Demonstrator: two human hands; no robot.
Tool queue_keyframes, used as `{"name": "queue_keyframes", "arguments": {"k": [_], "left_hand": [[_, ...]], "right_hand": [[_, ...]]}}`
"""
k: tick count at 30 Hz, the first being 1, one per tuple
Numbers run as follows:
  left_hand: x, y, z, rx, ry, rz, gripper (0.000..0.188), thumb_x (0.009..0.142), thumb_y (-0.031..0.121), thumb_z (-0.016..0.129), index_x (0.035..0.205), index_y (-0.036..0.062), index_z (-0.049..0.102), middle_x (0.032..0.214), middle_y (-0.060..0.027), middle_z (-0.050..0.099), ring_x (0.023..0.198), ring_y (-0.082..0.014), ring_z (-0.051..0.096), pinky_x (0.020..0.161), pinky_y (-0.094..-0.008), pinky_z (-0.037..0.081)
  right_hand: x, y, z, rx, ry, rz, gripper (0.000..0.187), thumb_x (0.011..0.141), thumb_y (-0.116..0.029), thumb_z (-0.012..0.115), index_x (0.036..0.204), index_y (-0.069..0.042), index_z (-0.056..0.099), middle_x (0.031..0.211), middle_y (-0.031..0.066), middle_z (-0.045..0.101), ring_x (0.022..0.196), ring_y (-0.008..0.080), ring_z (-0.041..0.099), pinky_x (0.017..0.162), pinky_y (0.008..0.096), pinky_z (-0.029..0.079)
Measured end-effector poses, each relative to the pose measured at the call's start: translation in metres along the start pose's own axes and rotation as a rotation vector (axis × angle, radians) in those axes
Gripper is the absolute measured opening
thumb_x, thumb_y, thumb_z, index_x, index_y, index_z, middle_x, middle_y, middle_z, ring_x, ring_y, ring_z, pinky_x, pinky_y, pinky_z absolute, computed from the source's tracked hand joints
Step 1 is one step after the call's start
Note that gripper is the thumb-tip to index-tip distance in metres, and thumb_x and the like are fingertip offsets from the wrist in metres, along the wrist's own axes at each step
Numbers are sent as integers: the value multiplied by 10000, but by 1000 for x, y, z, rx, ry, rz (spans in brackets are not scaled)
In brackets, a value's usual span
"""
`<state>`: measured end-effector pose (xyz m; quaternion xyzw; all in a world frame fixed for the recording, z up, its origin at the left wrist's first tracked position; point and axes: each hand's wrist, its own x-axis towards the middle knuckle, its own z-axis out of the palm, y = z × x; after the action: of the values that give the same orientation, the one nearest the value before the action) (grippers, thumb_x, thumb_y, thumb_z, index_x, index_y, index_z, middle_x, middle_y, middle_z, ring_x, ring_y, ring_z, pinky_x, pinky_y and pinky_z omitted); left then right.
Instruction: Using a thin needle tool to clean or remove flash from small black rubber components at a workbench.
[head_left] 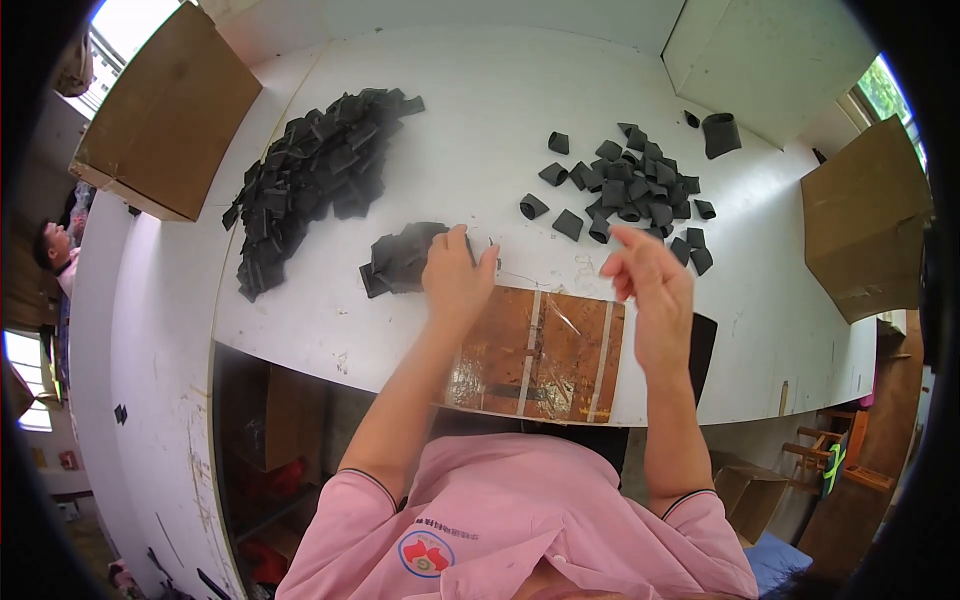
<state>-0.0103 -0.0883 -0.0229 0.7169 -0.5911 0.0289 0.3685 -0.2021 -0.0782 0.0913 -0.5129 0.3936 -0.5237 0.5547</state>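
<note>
A small heap of flat dark grey fabric pieces (402, 258) lies on the white table in front of me. My left hand (458, 275) rests at this heap's right edge, thumb spread away from the fingers, with a dark sliver showing between them. Raised over the table to the right, my right hand (652, 290) has loosely bent fingers that stand apart, and nothing shows in them. Just beyond it sits a scattered pile of small dark fabric loops (630, 185). Between my forearms is a brown board (500, 350) with strips of clear tape.
A large pile of dark fabric pieces (320, 165) spreads at the far left. Cardboard boxes stand at left (180, 110) and right (865, 215). A bigger dark loop (720, 135) lies far right. A black flat thing (703, 350) sits beside my right forearm. Another person (58, 250) is at the far left.
</note>
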Motion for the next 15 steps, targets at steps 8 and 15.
{"name": "queue_keyframes", "arguments": {"k": [8, 15], "left_hand": [[23, -25, 46, 326, -392, -158, 149, 691, 101, 571, 740, -40, 567, 776, -204, 577, 679, -349, 589, 616, -375, 492], [-8, -29, -17, -495, -95, -275, 105, 763, 61, 562, 711, -24, 593, 604, -20, 566, 538, -81, 500, 508, -220, 403]], "right_hand": [[-72, 39, -8, -148, -89, 396, 216, 873, -180, 497, 880, 13, 593, 627, 8, 546, 546, 53, 466, 502, 178, 378], [-86, 30, 4, -282, -280, 214, 132, 808, -82, 537, 860, 32, 579, 685, 98, 584, 613, 151, 554, 566, 249, 428]]}}
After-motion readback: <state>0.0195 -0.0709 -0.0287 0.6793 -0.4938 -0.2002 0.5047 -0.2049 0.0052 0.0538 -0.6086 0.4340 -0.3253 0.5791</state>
